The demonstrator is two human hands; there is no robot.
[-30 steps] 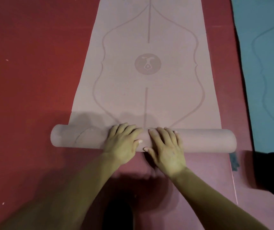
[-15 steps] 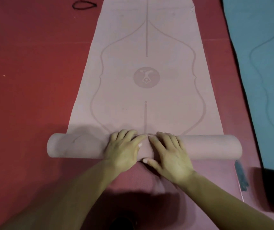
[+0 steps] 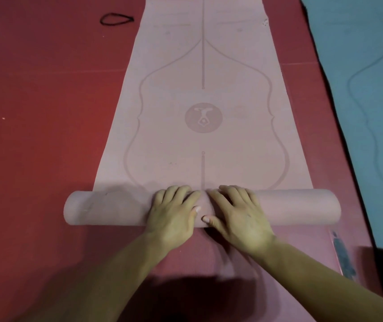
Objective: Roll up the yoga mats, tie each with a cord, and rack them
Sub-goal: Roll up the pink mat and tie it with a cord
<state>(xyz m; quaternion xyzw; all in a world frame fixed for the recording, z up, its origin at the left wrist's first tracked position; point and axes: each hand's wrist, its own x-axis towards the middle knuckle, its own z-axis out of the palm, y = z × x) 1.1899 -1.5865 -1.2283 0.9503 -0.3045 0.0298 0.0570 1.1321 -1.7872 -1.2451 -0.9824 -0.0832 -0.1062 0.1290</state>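
Pink mat (image 3: 244,140), half rolled on red floor (image 3: 35,117), bears a round emblem (image 3: 203,117) and curved outline. Left hand (image 3: 174,212) and right hand (image 3: 239,214) press flat, fingers spread, mid-roll. Cord (image 3: 116,19) lies beyond.

We see a pink mat (image 3: 244,140) in the middle of the frame. It is pale and printed with a darker pink centre line, a curved outline and a round emblem (image 3: 203,117). The floor (image 3: 35,112) is deep red. At the right edge is a teal mat (image 3: 360,89) with a darker wavy line. In the upper left, the cord (image 3: 102,20) is black.
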